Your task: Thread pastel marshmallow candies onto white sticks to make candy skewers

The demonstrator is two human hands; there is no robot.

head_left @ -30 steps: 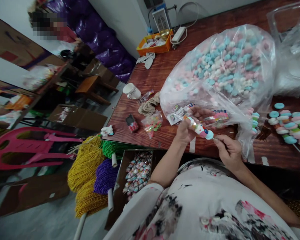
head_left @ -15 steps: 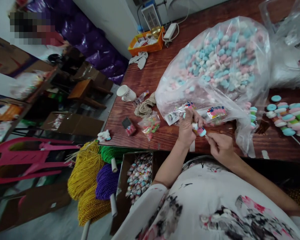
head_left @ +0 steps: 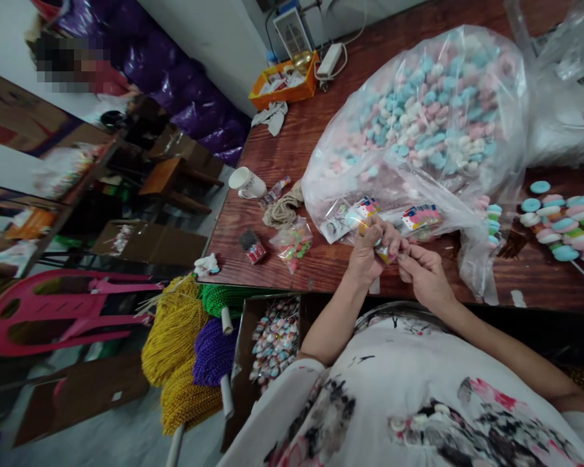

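Over the front edge of the table, my left hand (head_left: 370,250) is closed round a short marshmallow stick (head_left: 384,253) in a clear wrapper. Part of the shiny wrapper shows above its thumb. Close beside it, my right hand (head_left: 425,272) pinches the near end of the same stick with thumb and fingers. The fingers cover much of the marshmallows and the stick. Just beyond my hands lie printed card packets (head_left: 421,217), by the mouth of a big clear bag of pink, white and blue marshmallows (head_left: 428,110).
To the right lie skewered marshmallows (head_left: 564,224). On the left are a white mug (head_left: 246,183), a crumpled cloth (head_left: 285,206) and a small candy bag (head_left: 292,243). A carton of wrapped sweets (head_left: 275,337) stands below the table edge, beside yellow cord bundles (head_left: 175,344). Another person sits at the far left.
My right hand has moved left and up against my left hand. The blue and white marshmallow end, visible before between the hands, is now mostly covered by fingers and wrapper. The view shifted slightly.
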